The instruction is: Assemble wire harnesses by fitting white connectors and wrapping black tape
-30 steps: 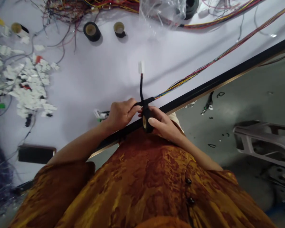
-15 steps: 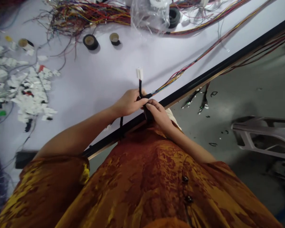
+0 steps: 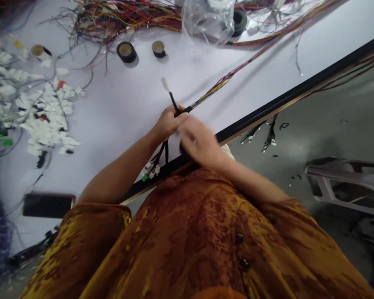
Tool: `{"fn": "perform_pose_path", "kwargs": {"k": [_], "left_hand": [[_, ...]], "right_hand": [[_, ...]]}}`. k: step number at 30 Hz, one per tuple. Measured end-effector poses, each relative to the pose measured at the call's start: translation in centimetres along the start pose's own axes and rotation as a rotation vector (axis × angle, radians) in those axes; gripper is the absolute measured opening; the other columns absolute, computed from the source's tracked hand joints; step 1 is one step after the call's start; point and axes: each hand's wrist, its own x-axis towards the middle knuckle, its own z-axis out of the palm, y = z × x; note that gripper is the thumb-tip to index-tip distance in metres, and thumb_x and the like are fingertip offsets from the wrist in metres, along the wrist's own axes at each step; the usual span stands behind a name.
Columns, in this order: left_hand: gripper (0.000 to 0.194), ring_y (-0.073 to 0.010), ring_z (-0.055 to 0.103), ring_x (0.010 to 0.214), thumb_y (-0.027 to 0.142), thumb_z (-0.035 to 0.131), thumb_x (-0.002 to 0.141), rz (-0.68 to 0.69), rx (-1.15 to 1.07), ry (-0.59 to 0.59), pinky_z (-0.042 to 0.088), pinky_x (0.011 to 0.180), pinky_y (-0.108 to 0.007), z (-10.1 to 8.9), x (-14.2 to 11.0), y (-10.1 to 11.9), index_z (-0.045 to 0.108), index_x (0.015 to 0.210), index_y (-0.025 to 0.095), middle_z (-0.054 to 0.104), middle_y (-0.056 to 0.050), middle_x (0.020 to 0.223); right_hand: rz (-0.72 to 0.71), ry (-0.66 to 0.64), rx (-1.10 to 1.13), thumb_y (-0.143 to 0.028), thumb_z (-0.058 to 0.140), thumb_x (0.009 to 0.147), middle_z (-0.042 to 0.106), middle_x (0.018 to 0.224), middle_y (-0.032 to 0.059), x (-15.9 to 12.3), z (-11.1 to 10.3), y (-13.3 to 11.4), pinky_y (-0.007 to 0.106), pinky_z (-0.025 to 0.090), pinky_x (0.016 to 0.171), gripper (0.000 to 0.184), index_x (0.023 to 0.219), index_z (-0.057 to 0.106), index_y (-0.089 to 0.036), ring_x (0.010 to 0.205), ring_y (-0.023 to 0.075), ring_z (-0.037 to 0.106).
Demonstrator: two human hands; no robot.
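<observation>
My left hand (image 3: pixel 168 123) is closed around the taped black joint of a wire harness (image 3: pixel 209 94), near the table's front edge. A short black branch with a white connector (image 3: pixel 165 84) sticks up past my left fingers. Below that hand hang more dark branches ending in white and green connectors (image 3: pixel 151 169). My right hand (image 3: pixel 202 141) is just right of the joint, its fingers smeared by motion. Part of a dark round thing, apparently the black tape roll (image 3: pixel 183 148), shows under it; whether the fingers grip it cannot be made out.
Two black tape rolls (image 3: pixel 126 52) (image 3: pixel 158 48) stand farther back on the table. A heap of white connectors (image 3: pixel 46 120) lies left, above a dark phone-like slab (image 3: pixel 49 205). Tangled wires (image 3: pixel 127 18) and a clear plastic bag (image 3: pixel 205 20) are at the back. A plastic stool (image 3: pixel 345 182) stands right.
My left hand moved from the branch left of the joint onto the joint itself. The tape roll, plainly in my right hand earlier, is now mostly hidden. The upright connector now leans left.
</observation>
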Motion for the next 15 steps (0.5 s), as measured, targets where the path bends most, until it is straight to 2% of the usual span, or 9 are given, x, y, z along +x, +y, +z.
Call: {"fn": "perform_pose_path", "kwargs": {"k": [3,5,6,8,9,11,13,15], "left_hand": [[0.017,-0.0074,0.040,0.053,0.022,0.062,0.079,-0.096,-0.127,-0.135,0.030,0.048,-0.021,-0.1,-0.8,0.2,0.058,0.094,0.017,0.047,0.004,0.066],[0.022,-0.0059,0.036,0.051,0.024,0.063,0.078,-0.133,-0.214,-0.176,0.025,0.046,-0.021,0.1,-1.4,0.1,0.059,0.098,0.017,0.047,0.004,0.068],[0.023,-0.0052,0.034,0.050,0.025,0.064,0.078,-0.146,-0.263,-0.187,0.023,0.046,-0.021,0.1,-1.5,0.0,0.059,0.099,0.017,0.046,0.004,0.069],[0.024,-0.0041,0.031,0.049,0.027,0.066,0.077,-0.169,-0.349,-0.204,0.019,0.045,-0.021,0.2,-1.8,0.0,0.060,0.097,0.016,0.045,0.005,0.068],[0.025,-0.0040,0.030,0.048,0.029,0.067,0.076,-0.178,-0.383,-0.220,0.018,0.045,-0.021,0.1,-1.8,0.1,0.060,0.097,0.016,0.043,0.005,0.066],[0.027,-0.0045,0.028,0.047,0.034,0.068,0.077,-0.187,-0.410,-0.270,0.017,0.045,-0.021,-0.1,-2.1,0.8,0.061,0.096,0.015,0.037,0.007,0.061],[0.029,-0.0056,0.027,0.046,0.040,0.067,0.080,-0.186,-0.347,-0.325,0.018,0.045,-0.021,-0.2,-2.6,2.2,0.063,0.094,0.015,0.033,0.008,0.057],[0.027,-0.0072,0.035,0.048,0.041,0.068,0.082,-0.152,-0.196,-0.408,0.025,0.046,-0.022,0.1,-3.4,4.1,0.065,0.091,0.016,0.041,0.006,0.057]], "right_hand": [[0.180,0.281,-0.049,-0.021,0.039,0.100,0.056,0.088,0.0012,5.8,-3.1,4.0,0.029,0.044,0.093,0.017,0.088,0.050,-0.021,0.087,0.0123,0.053],[0.352,0.224,-0.113,-0.031,0.043,0.100,0.055,0.095,0.0029,9.4,-4.1,7.2,0.032,0.042,0.098,0.018,0.095,0.051,-0.016,0.096,0.0139,0.054],[0.402,0.162,-0.162,-0.038,0.050,0.098,0.055,0.104,0.0058,10.7,-4.1,8.6,0.037,0.040,0.101,0.025,0.103,0.051,-0.013,0.105,0.0181,0.055],[0.376,0.067,-0.259,-0.046,0.065,0.089,0.052,0.122,0.0130,11.9,-3.7,10.1,0.047,0.037,0.106,0.047,0.118,0.050,-0.012,0.122,0.0294,0.050],[0.311,0.038,-0.289,-0.047,0.070,0.085,0.050,0.130,0.0159,11.8,-3.5,10.3,0.051,0.036,0.107,0.055,0.125,0.050,-0.013,0.128,0.0334,0.046],[0.160,-0.020,-0.296,-0.046,0.073,0.083,0.051,0.135,0.0181,10.2,-3.8,9.4,0.052,0.037,0.107,0.060,0.130,0.052,-0.016,0.130,0.0349,0.045],[0.079,-0.157,-0.262,-0.047,0.072,0.084,0.060,0.124,0.0164,7.7,-5.1,7.4,0.047,0.042,0.099,0.052,0.125,0.059,-0.017,0.115,0.0307,0.056],[0.037,-0.374,-0.250,-0.047,0.066,0.089,0.069,0.100,0.0095,5.0,-7.4,4.6,0.041,0.043,0.089,0.037,0.114,0.066,-0.020,0.090,0.0234,0.062]]}}
